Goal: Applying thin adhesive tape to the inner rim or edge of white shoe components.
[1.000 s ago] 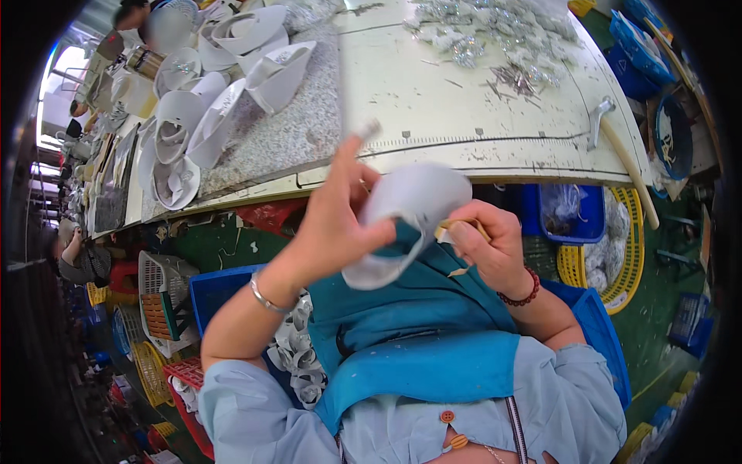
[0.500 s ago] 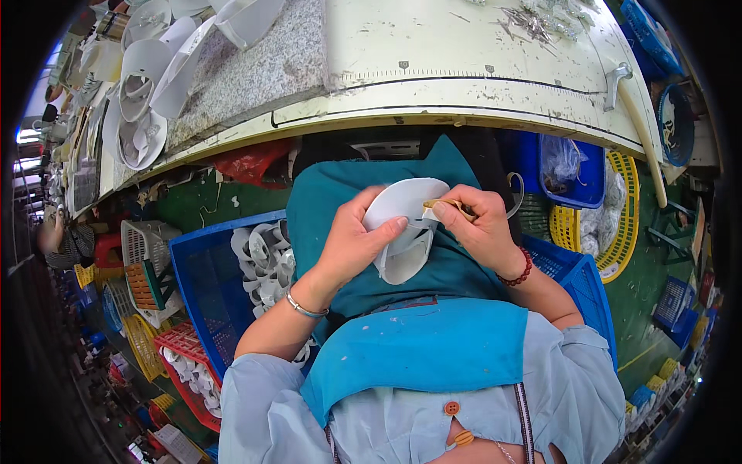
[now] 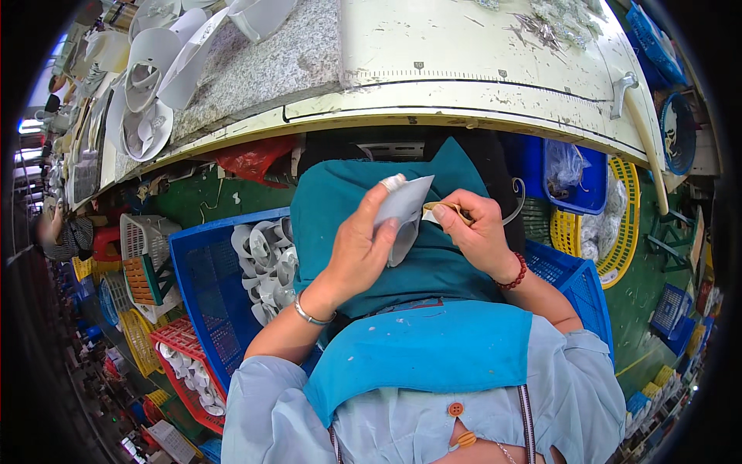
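Over my lap, my left hand grips a thin white curved piece with a rounded cup-like part below. It is tilted, its flat upper part seen nearly edge-on. A white wrap covers one fingertip. To its right, my right hand pinches a small folded tan strip between thumb and fingers, a pale bit showing at its end. The strip is close to the white piece's right edge; I cannot tell whether they touch. Under both hands lies a teal apron.
Ahead stands a worktable with a stone slab and stacked white pieces. A blue crate of similar pieces is at my left, a red crate beyond. At right are a blue bin and a yellow basket.
My left hand has turned the white piece so its broad face now shows narrower and more edge-on. My right hand keeps its pinch on the tan strip. The view has shifted slightly.
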Demonstrator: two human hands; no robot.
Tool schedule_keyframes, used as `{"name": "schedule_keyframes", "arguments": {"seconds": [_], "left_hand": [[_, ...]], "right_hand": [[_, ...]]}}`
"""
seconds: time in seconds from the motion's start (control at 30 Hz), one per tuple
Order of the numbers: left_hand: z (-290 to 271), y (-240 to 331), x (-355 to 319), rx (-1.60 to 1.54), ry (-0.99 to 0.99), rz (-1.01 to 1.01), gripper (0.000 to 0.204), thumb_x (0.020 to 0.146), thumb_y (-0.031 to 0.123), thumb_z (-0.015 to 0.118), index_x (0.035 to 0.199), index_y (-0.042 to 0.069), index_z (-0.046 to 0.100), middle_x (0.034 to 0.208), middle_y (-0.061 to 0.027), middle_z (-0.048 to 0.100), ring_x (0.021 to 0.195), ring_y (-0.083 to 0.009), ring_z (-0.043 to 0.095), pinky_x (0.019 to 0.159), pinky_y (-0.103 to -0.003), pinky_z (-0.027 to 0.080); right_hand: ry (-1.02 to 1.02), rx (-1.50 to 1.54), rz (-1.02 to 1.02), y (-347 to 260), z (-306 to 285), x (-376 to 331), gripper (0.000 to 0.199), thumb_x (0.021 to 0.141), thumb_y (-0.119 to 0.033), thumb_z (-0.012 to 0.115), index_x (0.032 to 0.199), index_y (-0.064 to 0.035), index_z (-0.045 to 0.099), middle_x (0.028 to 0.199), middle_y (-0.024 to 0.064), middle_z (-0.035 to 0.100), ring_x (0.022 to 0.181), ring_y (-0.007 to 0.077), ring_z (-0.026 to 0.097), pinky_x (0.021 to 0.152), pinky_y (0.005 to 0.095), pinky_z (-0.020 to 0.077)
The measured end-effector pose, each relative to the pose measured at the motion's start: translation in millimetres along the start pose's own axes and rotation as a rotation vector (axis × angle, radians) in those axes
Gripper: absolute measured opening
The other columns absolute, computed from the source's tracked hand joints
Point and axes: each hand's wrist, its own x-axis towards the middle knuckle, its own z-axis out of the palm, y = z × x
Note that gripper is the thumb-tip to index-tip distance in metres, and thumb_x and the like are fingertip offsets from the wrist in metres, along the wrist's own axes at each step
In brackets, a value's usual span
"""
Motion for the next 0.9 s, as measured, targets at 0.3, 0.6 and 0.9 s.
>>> {"name": "schedule_keyframes", "arguments": {"seconds": [0.3, 0.6, 0.9], "left_hand": [[-8, 14, 6, -0.768, -0.042, -0.346, 0.054, 0.088, -0.002, 0.048, 0.138, 0.01, 0.033, 0.115, -0.0121, 0.06, 0.102, -0.0149, 0.058, 0.089, -0.029, 0.045], [9, 7, 6, -0.284, -0.025, -0.161, 0.023, 0.084, 0.009, 0.065, 0.106, 0.004, 0.062, 0.091, -0.0028, 0.065, 0.079, -0.0073, 0.057, 0.069, -0.023, 0.047], [13, 5, 6, -0.265, 0.053, -0.161, 0.015, 0.084, 0.012, 0.069, 0.094, 0.0, 0.068, 0.082, -0.0058, 0.067, 0.07, -0.0076, 0.057, 0.062, -0.023, 0.047]], "right_hand": [[0.01, -0.012, -0.042, -9, 0, 2, 0.015, 0.087, -0.012, 0.065, 0.079, 0.0005, 0.063, 0.056, -0.0015, 0.05, 0.051, 0.0039, 0.039, 0.045, 0.0231, 0.0307], [0.041, -0.156, -0.134, -9, 3, 2, 0.013, 0.084, -0.009, 0.067, 0.076, 0.0006, 0.062, 0.057, 0.0039, 0.054, 0.048, 0.0071, 0.044, 0.044, 0.0243, 0.0336], [0.029, -0.193, -0.213, -13, 1, 2, 0.014, 0.085, -0.011, 0.066, 0.079, 0.001, 0.064, 0.059, 0.0048, 0.056, 0.049, 0.0083, 0.048, 0.045, 0.0246, 0.0363]]}}
